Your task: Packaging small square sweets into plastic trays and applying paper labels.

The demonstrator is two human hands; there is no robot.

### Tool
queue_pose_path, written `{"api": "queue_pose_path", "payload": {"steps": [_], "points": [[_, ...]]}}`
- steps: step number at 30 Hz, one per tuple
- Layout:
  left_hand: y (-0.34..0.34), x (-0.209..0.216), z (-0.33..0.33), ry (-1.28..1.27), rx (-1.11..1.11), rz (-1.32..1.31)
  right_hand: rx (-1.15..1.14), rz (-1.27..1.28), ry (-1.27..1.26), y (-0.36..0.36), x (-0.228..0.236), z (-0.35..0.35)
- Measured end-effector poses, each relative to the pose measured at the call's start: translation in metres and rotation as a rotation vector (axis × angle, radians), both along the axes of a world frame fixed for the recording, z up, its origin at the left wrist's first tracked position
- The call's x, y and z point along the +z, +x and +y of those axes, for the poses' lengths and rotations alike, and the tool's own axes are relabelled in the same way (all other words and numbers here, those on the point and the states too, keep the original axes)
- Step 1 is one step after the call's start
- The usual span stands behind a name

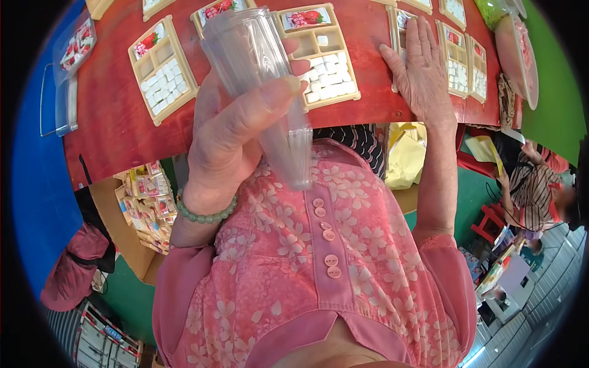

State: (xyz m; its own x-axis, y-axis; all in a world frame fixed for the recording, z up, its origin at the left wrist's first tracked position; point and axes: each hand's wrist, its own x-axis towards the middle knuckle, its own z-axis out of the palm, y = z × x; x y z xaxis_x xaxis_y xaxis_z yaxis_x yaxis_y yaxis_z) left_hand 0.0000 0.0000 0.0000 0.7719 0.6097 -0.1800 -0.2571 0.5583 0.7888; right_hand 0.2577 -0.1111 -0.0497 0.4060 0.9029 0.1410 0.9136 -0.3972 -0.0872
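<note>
A stack of clear plastic covers is gripped in my left hand, raised over the table's near edge and tilted. My thumb lies across its front, with the fingers behind. My right hand lies flat with its fingers stretched, over part of a cream tray. Between the hands, a cream compartment tray holds small white blocks and a strawberry-printed packet; one white block sits alone in a small compartment. Another such tray stands to the left of the covers. Part of a tray behind the covers is hidden.
More filled trays stand on the red table at right. A clear container of packets sits at far left, near clear covers. Below are a cardboard box and a yellow bag. Another person is at right.
</note>
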Motion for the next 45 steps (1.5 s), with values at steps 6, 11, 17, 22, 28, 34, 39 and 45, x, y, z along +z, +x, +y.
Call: {"api": "queue_pose_path", "payload": {"steps": [6,11,17,22,28,34,39,45], "points": [[-0.002,0.003,-0.014,0.001,0.022,0.091,0.096,-0.207,0.036,-0.024,0.040,-0.008],[0.003,0.002,-0.025,-0.143,0.076,0.008,0.303,1.049,0.276,-0.094,0.080,-0.010],[-0.001,-0.004,-0.027,-0.015,0.090,-0.052,0.264,1.694,0.123,-0.113,0.077,-0.004],[-0.002,-0.006,-0.029,-0.017,0.045,-0.040,0.174,1.859,0.083,-0.110,0.070,-0.007],[-0.001,-0.002,-0.032,-0.019,0.088,-0.010,0.223,1.906,0.039,-0.112,0.067,-0.010],[-0.004,0.010,-0.034,-0.099,0.043,0.071,0.220,1.837,0.047,-0.113,0.070,-0.017],[-0.012,0.008,-0.040,-0.050,0.093,0.164,0.275,1.860,0.161,-0.105,0.063,-0.027],[-0.007,0.011,-0.052,0.031,0.119,0.219,0.277,1.604,0.317,-0.123,0.066,-0.036]]}}
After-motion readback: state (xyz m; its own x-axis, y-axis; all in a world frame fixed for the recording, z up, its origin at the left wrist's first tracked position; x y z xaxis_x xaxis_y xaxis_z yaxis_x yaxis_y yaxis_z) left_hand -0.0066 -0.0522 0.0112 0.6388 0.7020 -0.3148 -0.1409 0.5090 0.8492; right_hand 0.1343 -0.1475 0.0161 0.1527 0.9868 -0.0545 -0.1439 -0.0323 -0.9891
